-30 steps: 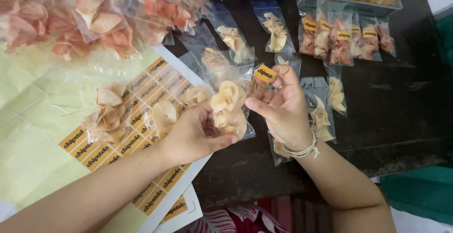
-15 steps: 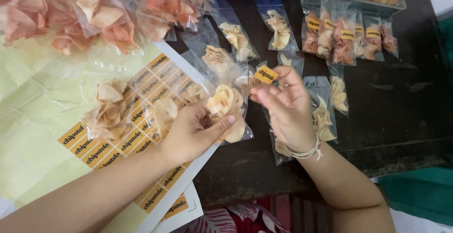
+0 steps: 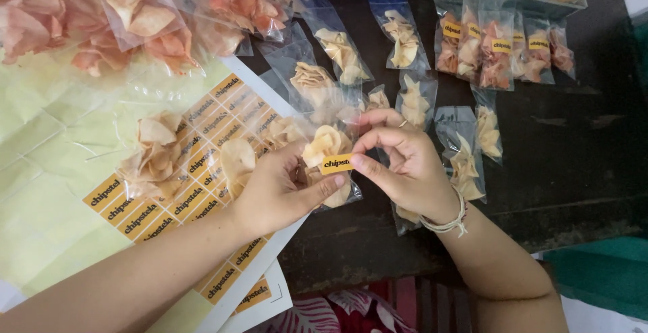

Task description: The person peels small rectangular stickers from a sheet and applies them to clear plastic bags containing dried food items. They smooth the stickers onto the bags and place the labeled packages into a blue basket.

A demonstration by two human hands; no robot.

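Light: soft, even daylight is falling from above, brightening the pale sheet (image 3: 47, 171).
Shadows: faint ones are lying under the forearms; the dark table (image 3: 574, 144) is swallowing detail.
Glare: the clear bags (image 3: 135, 16) are glinting mildly.
Focus: the centre is staying sharp; the upper left corner is softening slightly.

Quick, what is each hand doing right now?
Left hand: closed around a small clear bag of pale chips.
Right hand: fingers pinching a yellow sticker against that bag.
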